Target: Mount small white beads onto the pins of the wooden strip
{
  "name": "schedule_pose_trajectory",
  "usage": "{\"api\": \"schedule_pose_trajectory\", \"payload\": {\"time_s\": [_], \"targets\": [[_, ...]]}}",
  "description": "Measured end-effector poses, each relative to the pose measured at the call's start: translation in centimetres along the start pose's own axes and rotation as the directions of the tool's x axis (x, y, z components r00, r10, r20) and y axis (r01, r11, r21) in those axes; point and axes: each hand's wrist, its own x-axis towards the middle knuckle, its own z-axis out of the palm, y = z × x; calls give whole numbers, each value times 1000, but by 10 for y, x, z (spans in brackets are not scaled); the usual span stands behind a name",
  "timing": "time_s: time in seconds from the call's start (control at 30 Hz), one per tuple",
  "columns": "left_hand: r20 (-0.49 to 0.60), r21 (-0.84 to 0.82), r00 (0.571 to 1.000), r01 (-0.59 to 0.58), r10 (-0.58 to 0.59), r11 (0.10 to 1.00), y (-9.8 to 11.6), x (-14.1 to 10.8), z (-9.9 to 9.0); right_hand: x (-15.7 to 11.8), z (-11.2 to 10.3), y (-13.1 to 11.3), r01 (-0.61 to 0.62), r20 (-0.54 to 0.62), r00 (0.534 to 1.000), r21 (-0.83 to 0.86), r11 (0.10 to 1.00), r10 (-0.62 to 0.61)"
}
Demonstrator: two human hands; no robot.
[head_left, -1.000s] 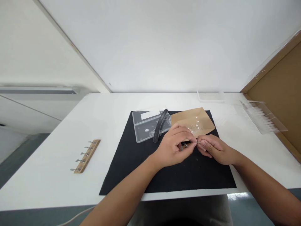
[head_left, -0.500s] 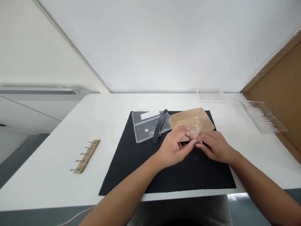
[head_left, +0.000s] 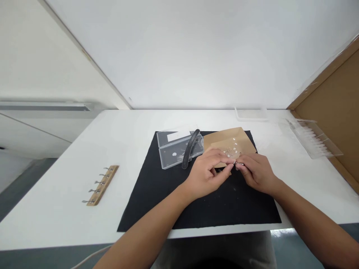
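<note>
Over the black mat (head_left: 157, 194), my left hand (head_left: 209, 170) and my right hand (head_left: 258, 172) meet fingertip to fingertip. Pinched between them is a small shiny metal piece (head_left: 239, 163), too small to name. Its left end sits at my left thumb and forefinger, while my right thumb and fingers close on its right end. Just behind the hands lies brown paper (head_left: 238, 137) with several small white and metallic bits (head_left: 234, 144) scattered on it. My left hand partly hides the paper's near left corner.
An open clear plastic case (head_left: 168, 157) holds small items, with a curved black object (head_left: 190, 148) across it. On the white table (head_left: 70, 172) at left lies a wooden strip (head_left: 105, 185) with several metal pieces sticking out. Clear plastic trays (head_left: 314, 138) stand at right.
The metal piece has turned slightly between my fingertips and my right fingers have shifted along it. Both hands stay in nearly the same place; the view has moved a little.
</note>
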Motion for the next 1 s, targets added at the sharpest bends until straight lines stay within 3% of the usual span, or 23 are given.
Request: {"api": "schedule_pose_trajectory", "payload": {"time_s": [0.27,0.5,0.73,1.0], "targets": [[-58,22,998,-3,4,1000,-1,0,2,4,1,-5,85,-44,994,-282,956,-101],[-93,33,996,-4,7,999,-2,0,5,8,-3,-15,170,14,984,-401,900,-179],[-104,-11,990,97,-97,995,0,-2,6,8,-1,-17,170,44,985,-356,919,-165],[-1,-147,955,292,-295,945,4,0,1,4,2,-13,74,57,996,-156,985,-66]]}}
